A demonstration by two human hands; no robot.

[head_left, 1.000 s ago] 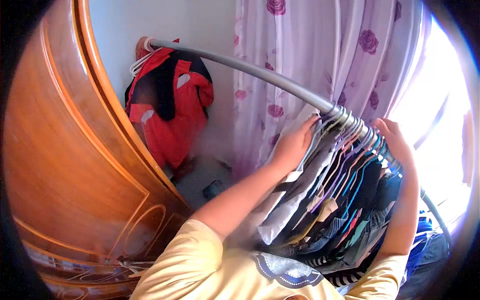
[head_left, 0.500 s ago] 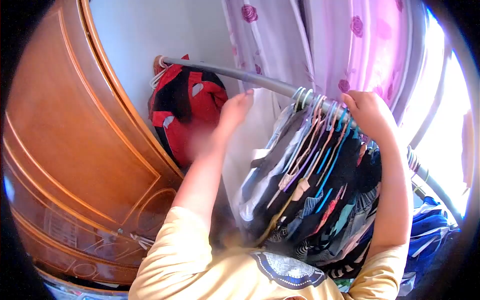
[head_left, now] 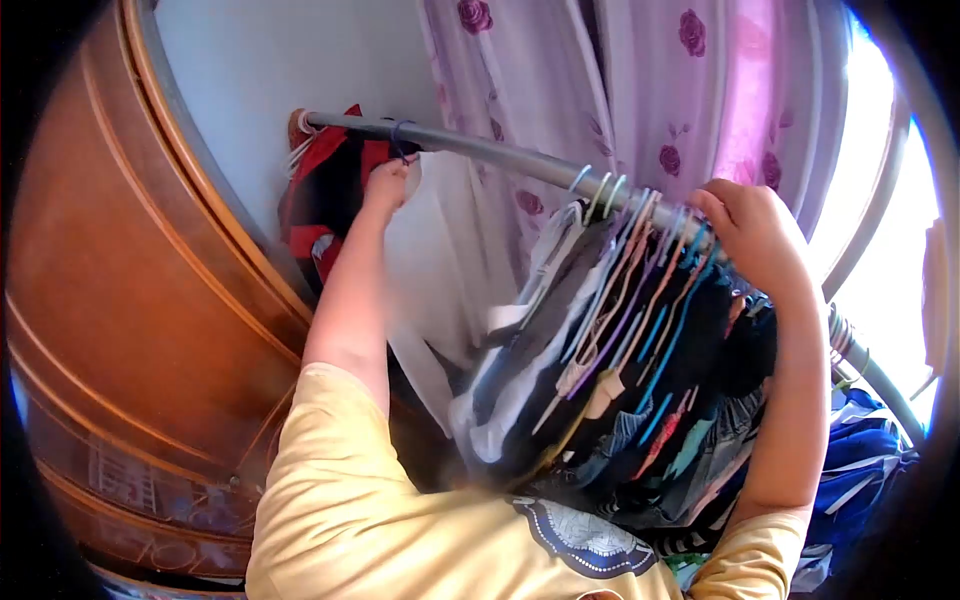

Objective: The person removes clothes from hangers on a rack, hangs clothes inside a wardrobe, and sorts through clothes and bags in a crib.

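Note:
My left hand (head_left: 388,187) is closed on a dark hanger (head_left: 402,135) whose hook sits over the metal rail (head_left: 480,148). A sheer white garment (head_left: 440,240) hangs from that hanger, beside my forearm. On the right, my right hand (head_left: 748,225) is curled over the rail beside a tight row of hangers (head_left: 650,215); some of its fingers are hidden. Below the row hang many clothes (head_left: 650,400), mostly dark, with grey and white pieces at the left end.
A red and black jacket (head_left: 325,190) hangs at the rail's far left end. A brown wooden wardrobe (head_left: 150,300) stands at the left. Behind the rail are purple rose-patterned curtains (head_left: 660,80). Blue and white clothing (head_left: 855,460) hangs at the right, near a bright window (head_left: 880,250).
My left hand has moved left along the rail with the hanger, spreading the white garment away from the other clothes. My right hand stays at the rail, and the view has shifted slightly.

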